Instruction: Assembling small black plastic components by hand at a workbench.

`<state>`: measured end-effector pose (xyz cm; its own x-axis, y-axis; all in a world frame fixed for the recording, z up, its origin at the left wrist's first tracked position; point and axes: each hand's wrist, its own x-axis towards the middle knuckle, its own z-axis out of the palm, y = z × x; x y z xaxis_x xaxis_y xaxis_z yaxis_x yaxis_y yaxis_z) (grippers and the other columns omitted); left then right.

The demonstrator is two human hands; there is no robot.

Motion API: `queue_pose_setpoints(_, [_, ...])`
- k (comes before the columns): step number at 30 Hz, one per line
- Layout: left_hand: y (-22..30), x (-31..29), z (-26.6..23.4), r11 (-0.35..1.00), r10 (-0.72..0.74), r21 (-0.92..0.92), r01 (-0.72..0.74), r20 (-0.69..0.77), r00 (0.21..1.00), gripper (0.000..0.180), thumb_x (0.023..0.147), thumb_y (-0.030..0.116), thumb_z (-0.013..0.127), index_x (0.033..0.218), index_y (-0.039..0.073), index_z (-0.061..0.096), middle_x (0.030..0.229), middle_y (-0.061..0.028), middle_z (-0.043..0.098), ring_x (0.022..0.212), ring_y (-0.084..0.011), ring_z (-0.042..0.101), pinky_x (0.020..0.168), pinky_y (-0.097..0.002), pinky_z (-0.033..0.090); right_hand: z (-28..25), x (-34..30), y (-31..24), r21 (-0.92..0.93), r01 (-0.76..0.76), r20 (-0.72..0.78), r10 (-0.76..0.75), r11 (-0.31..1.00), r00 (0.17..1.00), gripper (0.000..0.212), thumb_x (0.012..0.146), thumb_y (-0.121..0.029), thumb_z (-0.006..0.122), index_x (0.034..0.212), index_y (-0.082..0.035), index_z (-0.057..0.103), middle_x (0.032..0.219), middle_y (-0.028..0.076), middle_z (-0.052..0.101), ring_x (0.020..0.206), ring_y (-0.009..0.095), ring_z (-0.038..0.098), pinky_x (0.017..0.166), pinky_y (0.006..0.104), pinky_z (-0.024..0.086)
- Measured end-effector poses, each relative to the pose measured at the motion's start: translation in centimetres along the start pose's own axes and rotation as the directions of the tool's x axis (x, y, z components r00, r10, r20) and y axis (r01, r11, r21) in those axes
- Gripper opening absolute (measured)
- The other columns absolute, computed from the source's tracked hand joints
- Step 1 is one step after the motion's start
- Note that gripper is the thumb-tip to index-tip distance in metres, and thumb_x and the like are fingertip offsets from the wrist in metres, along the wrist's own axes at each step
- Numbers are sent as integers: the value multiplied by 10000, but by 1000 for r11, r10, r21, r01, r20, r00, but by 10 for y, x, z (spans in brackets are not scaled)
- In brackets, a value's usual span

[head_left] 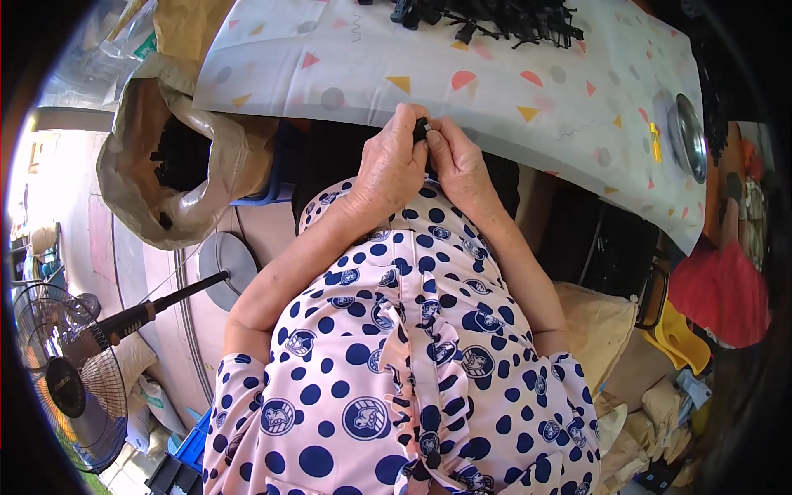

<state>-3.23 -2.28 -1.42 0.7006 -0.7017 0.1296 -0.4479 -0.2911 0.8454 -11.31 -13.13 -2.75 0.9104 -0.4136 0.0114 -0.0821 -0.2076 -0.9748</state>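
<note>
My left hand (389,161) and my right hand (459,161) meet at the near edge of the table, fingers closed together. Between their fingertips is a small black piece (421,129) with a light tip; its kind is too small to tell, and most of it is covered by my fingers. A pile of black parts (495,18) lies at the far side of the table (346,66), which has a white cover with coloured shapes. To my left stands an open woven sack (124,165) with black pieces inside.
A round metal dish (690,139) and a yellow stick-shaped thing (656,143) lie at the table's right end. A standing fan (70,388) is at the lower left. A red cloth (719,293) hangs at the right, near a yellow chair (681,342). Sacks lie below.
</note>
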Motion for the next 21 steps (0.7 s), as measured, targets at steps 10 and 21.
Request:
queue_pose_setpoints(10, [-3,7,-29,219,-215,-943,249,202,955,146,932,54,474,1075,70,493,856,-80,604,605,-94,516,511,-195,395,-9,11,-6,410,-185,127,145,893,981,173,968,-223,531,1037,-68,567,727,-15,554,473,21,378,409,164,259])
queue_pose_setpoints(21, [0,2,-30,435,-97,-804,406,407,908,355,967,89,374,1299,57,494,792,-46,560,592,-54,445,489,-149,336,-23,21,-10,550,-215,209,117,807,971,212,929,-211,592,1083,-65,583,720,3,588,459,21,401,400,154,249])
